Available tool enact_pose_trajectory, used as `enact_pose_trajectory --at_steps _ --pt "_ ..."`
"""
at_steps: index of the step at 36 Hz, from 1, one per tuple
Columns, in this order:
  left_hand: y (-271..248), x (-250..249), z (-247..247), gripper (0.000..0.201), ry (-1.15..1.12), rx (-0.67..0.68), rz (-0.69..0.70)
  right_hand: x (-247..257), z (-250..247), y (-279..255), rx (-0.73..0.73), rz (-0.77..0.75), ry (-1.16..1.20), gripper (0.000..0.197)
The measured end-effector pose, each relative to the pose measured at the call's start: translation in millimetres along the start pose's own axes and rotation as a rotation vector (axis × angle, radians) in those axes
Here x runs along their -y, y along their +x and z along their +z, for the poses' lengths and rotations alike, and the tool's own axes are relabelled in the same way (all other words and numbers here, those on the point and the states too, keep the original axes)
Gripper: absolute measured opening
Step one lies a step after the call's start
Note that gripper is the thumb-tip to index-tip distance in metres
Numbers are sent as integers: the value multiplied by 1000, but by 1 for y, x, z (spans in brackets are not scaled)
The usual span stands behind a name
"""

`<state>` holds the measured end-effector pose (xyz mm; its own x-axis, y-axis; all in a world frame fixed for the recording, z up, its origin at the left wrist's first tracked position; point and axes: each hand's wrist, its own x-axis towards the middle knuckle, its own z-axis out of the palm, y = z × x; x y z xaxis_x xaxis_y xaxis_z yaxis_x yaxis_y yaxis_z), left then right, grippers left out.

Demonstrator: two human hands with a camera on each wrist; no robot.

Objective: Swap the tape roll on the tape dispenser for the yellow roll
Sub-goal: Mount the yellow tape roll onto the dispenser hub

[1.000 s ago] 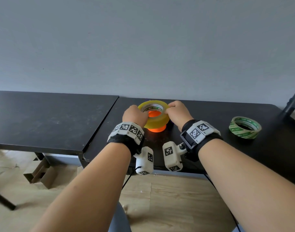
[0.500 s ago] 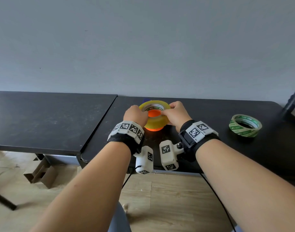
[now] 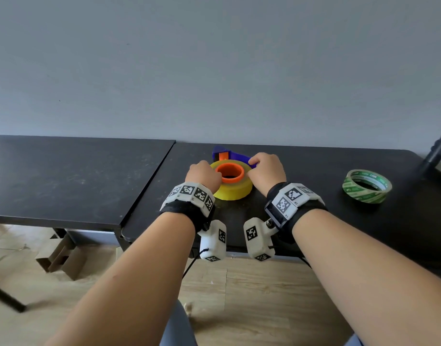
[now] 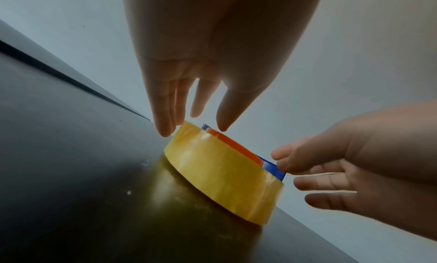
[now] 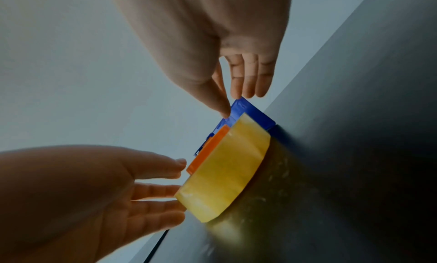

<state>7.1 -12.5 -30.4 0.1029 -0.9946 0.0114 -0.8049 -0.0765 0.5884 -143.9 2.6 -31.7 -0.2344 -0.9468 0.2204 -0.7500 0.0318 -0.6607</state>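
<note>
The yellow tape roll [image 3: 235, 189] lies flat on the black table [image 3: 314, 168], seated round the orange hub [image 3: 230, 180] of the blue tape dispenser [image 3: 237, 156]. The hub's rim stands up through the roll's core. My left hand [image 3: 203, 174] is at the roll's left side, its straight fingertips [image 4: 163, 130] touching the roll's [image 4: 220, 173] upper edge. My right hand [image 3: 265, 171] is at the right side. Its thumb [image 5: 222, 108] and fingers pinch the dispenser's blue plate [image 5: 250, 110] behind the roll [image 5: 227, 170].
A green-printed tape roll [image 3: 367, 187] lies flat on the table to the right. A second black table [image 3: 64, 178] adjoins on the left. A dark frame leg [image 3: 436, 151] stands at the far right. The grey wall runs just behind the dispenser.
The yellow roll has gone down over the orange hub, which now shows through its core. Both hands came down with it, and the right hand shifted onto the blue plate.
</note>
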Motion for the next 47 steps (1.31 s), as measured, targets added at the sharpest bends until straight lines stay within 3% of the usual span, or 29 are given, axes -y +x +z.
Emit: enact_pose_trajectory --at_steps 4,8,21,23,25,26,28,32,35,41,47 --pt "-1 0 0 40 18 3 -4 4 -4 2 -56 -30 -58 41" --pt "-2 0 0 38 24 -10 -2 6 -2 4 93 -23 -74 55" --pt "1 9 3 23 -1 79 -116 -4 2 5 169 7 -67 54" --pt "3 10 7 33 -59 73 -99 -3 1 5 184 19 -81 42" --pt "1 9 8 35 -86 73 -103 -1 0 6 170 46 -92 6" --pt "1 8 7 35 -94 76 -98 -3 2 9 160 55 -81 25" --pt "1 7 8 35 -96 63 -86 -3 0 9 148 59 -81 34" --pt "2 -1 6 27 -55 86 -78 -4 -7 6 141 84 -69 21" --pt "8 -7 6 27 -103 89 -53 -9 -10 7 128 92 -29 20" --pt "8 -25 2 9 -166 68 52 -19 -22 5 130 149 26 16" --pt "6 -52 4 34 -543 133 22 -33 -35 -2 123 163 103 20"
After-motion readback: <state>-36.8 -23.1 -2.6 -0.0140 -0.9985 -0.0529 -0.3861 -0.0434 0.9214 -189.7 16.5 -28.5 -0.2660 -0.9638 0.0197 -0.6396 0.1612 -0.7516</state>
